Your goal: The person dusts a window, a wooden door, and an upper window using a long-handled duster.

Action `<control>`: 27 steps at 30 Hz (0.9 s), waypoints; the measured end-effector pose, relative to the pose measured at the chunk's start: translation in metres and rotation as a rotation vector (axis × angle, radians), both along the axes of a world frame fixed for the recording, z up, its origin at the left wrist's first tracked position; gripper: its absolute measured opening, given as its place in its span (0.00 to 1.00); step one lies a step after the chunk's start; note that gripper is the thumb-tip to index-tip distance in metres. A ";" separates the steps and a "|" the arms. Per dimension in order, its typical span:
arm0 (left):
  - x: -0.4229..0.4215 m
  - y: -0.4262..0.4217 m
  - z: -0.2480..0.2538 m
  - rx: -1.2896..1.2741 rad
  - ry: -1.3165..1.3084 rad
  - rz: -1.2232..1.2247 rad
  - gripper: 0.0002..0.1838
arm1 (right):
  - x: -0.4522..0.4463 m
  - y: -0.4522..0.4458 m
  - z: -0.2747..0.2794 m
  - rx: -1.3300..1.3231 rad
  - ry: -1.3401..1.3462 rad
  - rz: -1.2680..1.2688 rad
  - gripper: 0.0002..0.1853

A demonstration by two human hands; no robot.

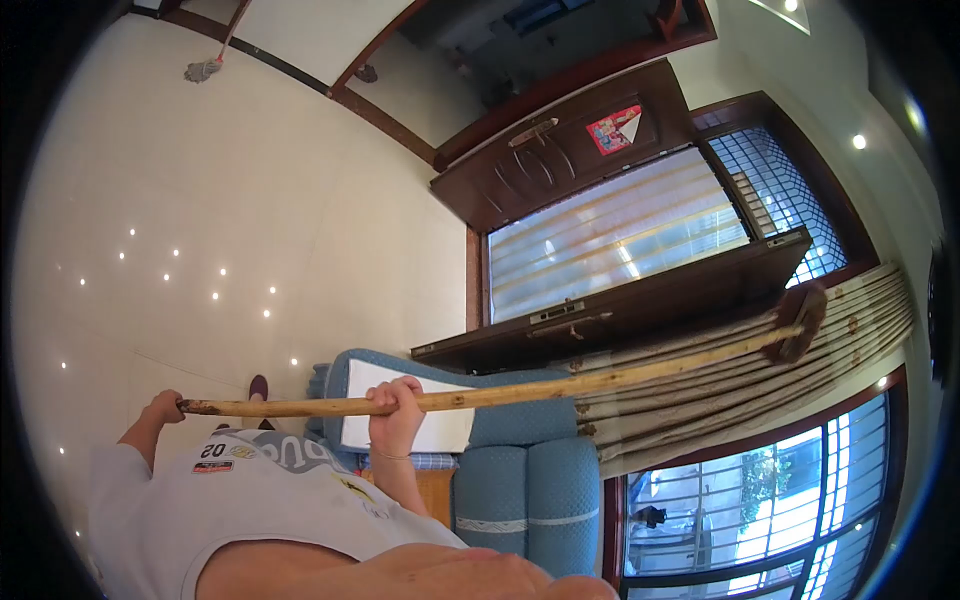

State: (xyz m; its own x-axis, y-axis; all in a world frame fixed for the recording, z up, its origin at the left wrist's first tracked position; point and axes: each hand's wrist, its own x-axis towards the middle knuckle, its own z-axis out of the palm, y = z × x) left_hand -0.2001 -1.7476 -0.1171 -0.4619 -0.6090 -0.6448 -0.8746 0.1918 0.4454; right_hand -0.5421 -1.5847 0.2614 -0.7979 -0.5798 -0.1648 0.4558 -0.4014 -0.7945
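A long wooden pole (500,394) crosses the view from lower left to upper right. My left hand (166,406) is closed round its near end. Farther along, my right hand (397,398) wraps round the shaft, with a thin band at the wrist. At the far end, a dark brown head (797,325), blurred, overlaps the upper part of the patterned curtain (640,415); contact cannot be made out. My white printed shirt (270,480) and one dark shoe (258,387) show below.
The view lies sideways. A blue sofa (490,490) bears a white sheet (355,400). Dark door panels (570,160) stand around a bright doorway (610,240). A barred window (760,500) is at lower right; a mop (203,69) rests on the pale floor (300,180).
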 end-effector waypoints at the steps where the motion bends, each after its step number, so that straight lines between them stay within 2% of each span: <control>1: 0.002 -0.003 -0.011 -0.008 -0.004 0.007 0.13 | -0.001 -0.016 0.001 -0.006 0.030 0.040 0.07; 6: -0.023 -0.027 -0.034 -0.035 0.095 0.125 0.16 | -0.030 -0.095 0.006 -0.027 0.092 0.227 0.07; 11: -0.079 -0.065 -0.059 -0.001 0.178 0.284 0.17 | -0.091 -0.178 0.008 0.016 0.090 0.283 0.07; 17: -0.144 -0.121 -0.050 -0.033 0.055 0.217 0.17 | -0.173 -0.263 0.002 0.048 0.058 0.390 0.07; 19: -0.165 -0.135 -0.019 0.043 0.042 0.390 0.17 | -0.197 -0.292 -0.001 0.055 0.044 0.385 0.07; 21: -0.170 -0.155 -0.048 0.077 0.076 0.407 0.17 | -0.219 -0.321 -0.007 0.060 0.037 0.413 0.07; 23: -0.179 -0.172 -0.074 -0.151 0.189 0.393 0.17 | -0.239 -0.350 -0.014 0.059 0.029 0.424 0.06; 27: -0.217 -0.237 -0.074 -0.096 0.079 0.342 0.16 | -0.281 -0.418 -0.017 0.088 -0.010 0.417 0.06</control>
State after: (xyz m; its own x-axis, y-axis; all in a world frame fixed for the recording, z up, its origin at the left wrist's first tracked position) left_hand -0.4171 -1.9849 -0.1912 -0.2672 -0.7929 -0.5476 -0.8592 -0.0614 0.5080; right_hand -0.8235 -2.0022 0.2448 -0.4964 -0.8359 -0.2342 0.5722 -0.1122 -0.8124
